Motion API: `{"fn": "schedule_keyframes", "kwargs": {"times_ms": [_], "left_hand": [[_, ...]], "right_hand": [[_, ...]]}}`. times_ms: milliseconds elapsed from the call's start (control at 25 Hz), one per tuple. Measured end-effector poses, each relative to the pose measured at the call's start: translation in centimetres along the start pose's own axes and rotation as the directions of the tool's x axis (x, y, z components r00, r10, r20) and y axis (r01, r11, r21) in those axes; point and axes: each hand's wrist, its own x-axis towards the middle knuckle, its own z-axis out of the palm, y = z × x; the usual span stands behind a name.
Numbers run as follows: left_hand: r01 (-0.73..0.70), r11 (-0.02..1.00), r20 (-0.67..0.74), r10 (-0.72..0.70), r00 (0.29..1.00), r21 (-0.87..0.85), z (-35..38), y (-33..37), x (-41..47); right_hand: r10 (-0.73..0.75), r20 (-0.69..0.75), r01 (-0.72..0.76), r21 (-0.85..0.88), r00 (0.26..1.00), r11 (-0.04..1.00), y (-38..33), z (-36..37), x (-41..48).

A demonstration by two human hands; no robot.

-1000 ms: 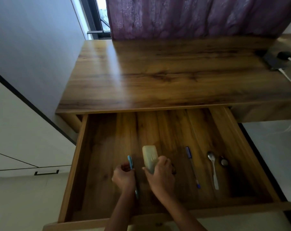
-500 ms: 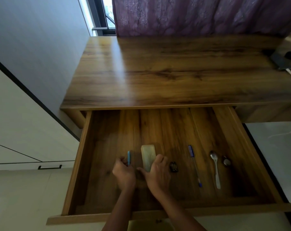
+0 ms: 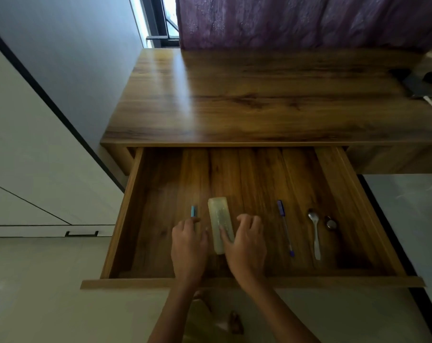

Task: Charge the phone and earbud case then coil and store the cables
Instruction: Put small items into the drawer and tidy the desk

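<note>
2 hands in drawer (image 3: 158, 194), left hand (image 3: 189, 243) over blue pen (image 3: 193, 211), grasp unclear, right hand (image 3: 247, 243) fingers (image 3: 255, 222) released, thumb on translucent case (image 3: 218, 216)

Left forearm (image 3: 172, 315) and right forearm (image 3: 279, 315), both bare, entered from the lower edge of view and converged forward. Left grip (image 3: 189, 241) lay palm down, knuckles up, fingers curled downward, forefinger (image 3: 192, 221) reaching furthest ahead; whether it clasped anything beneath could not be determined. Right grip (image 3: 247, 240) lay just beside it, not touching it, palm down, fingers (image 3: 249, 220) arched and loosely bent, clasping nothing, thumb (image 3: 224, 233) extended toward the left grip. Wrists were straight, in line with the forearms
</note>
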Motion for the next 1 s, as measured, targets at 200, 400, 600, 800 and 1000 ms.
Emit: {"fn": "schedule_keyframes", "kwargs": {"times_ms": [200,400,600,800,1000], "left_hand": [[-0.24,0.962,-0.067,0.25,0.966,0.127,-1.0,-1.3,-4.9],[-0.315,0.906,0.059,0.312,0.948,0.282,-1.8,-3.3,-8.9],[-0.459,0.795,0.156,0.434,0.887,0.397,-2.3,-5.3,-11.3],[-0.433,0.808,0.236,0.365,0.901,0.4,-2.7,-5.5,-13.6],[-0.422,0.763,0.318,0.295,0.901,0.49,-3.2,-5.3,-13.7]], "right_hand": [[-0.147,-0.021,0.146,-0.062,0.989,0.987,2.3,-2.4,-3.3],[-0.197,0.053,0.202,-0.136,0.979,0.97,5.0,-4.1,-7.5],[-0.287,0.159,0.321,-0.268,0.945,0.908,8.5,-5.1,-10.5],[-0.244,0.172,0.286,-0.29,0.954,0.913,9.4,-6.1,-12.6],[-0.237,0.209,0.297,-0.334,0.949,0.895,9.6,-5.9,-12.5]]}}
